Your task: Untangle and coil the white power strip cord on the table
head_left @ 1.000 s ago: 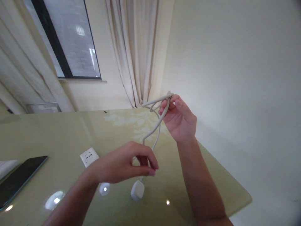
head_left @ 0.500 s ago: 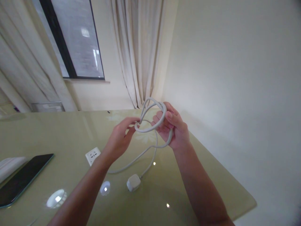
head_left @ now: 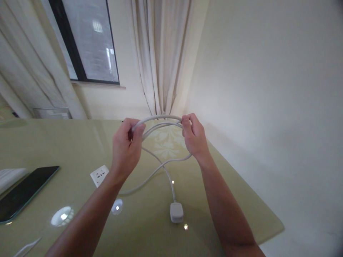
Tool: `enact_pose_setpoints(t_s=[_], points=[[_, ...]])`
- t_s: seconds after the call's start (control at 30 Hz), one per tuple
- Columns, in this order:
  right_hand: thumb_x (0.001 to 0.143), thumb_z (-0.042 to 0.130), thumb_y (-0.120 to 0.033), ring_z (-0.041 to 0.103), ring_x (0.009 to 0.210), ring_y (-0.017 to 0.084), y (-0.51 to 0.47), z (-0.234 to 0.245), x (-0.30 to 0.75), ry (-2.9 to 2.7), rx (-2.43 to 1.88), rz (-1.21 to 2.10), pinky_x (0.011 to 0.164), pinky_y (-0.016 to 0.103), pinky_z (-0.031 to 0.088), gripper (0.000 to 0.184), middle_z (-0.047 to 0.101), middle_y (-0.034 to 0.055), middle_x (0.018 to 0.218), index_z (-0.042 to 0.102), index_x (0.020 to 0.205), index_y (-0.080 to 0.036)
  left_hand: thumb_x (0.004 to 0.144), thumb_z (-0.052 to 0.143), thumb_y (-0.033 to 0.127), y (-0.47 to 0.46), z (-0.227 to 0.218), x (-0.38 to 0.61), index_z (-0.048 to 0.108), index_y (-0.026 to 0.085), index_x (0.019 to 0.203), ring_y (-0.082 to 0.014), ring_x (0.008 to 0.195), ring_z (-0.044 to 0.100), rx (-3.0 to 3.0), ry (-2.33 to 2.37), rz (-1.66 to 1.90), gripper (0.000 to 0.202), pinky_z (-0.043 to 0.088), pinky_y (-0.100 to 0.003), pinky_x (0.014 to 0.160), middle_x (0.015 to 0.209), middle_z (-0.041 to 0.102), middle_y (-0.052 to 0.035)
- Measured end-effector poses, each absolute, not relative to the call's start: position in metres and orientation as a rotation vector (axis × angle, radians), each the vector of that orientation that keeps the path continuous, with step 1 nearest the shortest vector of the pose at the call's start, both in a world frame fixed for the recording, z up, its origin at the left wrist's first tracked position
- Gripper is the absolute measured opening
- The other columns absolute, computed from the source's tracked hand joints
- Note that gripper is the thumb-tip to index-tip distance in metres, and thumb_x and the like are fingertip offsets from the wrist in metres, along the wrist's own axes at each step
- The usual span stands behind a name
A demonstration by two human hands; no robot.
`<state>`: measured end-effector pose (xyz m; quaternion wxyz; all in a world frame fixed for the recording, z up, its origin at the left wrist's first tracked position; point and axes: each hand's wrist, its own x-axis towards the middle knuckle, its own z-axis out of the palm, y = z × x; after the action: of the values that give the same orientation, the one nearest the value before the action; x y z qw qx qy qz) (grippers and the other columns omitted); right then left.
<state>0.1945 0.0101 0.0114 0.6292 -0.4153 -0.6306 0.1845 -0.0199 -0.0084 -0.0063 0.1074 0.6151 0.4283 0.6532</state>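
A looped white power cord (head_left: 162, 117) is stretched between my two hands above the table's far part. My left hand (head_left: 128, 144) is closed round the left side of the loops, thumb on top. On the right side, my right hand (head_left: 195, 135) pinches the loops between thumb and fingers. One length of cord runs down to a white plug (head_left: 176, 212) lying on the table; its prongs are hidden. Another length crosses it and passes left behind my left forearm, close to a white wall-socket panel (head_left: 100, 174).
A dark tablet or phone (head_left: 28, 192) lies at the left beside a white box-like object (head_left: 12, 178). At the lower left a thin white cable end (head_left: 28, 246) shows. The glossy greenish table (head_left: 214, 221) meets a wall (head_left: 268, 107) on the right; curtains (head_left: 160, 53) hang behind.
My left hand has closed round the loops, and my hands have moved apart, widening the coil. The plug has shifted right and turned. The view has tilted slightly.
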Motion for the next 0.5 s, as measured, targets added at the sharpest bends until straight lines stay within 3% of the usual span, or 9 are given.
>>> enact_pose_setpoints(t_s=[0.13,0.23,0.5], points=[[0.108,0.052,-0.045,0.044,0.053,0.015,0.01,0.01,0.196,-1.558,-1.125,0.101,0.059,0.029,0.027,0.023,0.049,-0.006,0.056,0.065,0.098,-0.029,0.102,0.063,0.034,-0.013,-0.003,-0.029,0.073,0.024,0.096,-0.0167,0.071,0.048,2.071,1.31,1.982,0.015,0.039,-0.029,0.069,0.078,0.056,-0.0007],[0.107,0.051,-0.039,0.046,0.055,0.016,0.017,0.007,0.198,-1.608,-1.222,-0.087,0.061,0.029,0.026,0.02,0.051,-0.0042,0.058,0.064,0.095,-0.028,0.102,0.064,0.032,-0.014,0.001,-0.041,0.079,0.024,0.106,-0.0155,0.07,0.049,2.27,1.33,2.084,0.018,0.039,-0.029,0.069,0.081,0.058,-0.0019],[0.111,0.037,-0.04,0.049,0.057,0.016,0.037,-0.003,0.207,-1.769,-1.283,-0.679,0.063,0.031,0.028,0.043,0.06,0.0026,0.061,0.057,0.079,-0.021,0.093,0.076,0.03,-0.002,0.012,-0.078,0.086,0.019,0.103,-0.0111,0.063,0.049,2.2,1.495,2.387,0.018,0.036,-0.027,0.064,0.069,0.058,0.0005]])
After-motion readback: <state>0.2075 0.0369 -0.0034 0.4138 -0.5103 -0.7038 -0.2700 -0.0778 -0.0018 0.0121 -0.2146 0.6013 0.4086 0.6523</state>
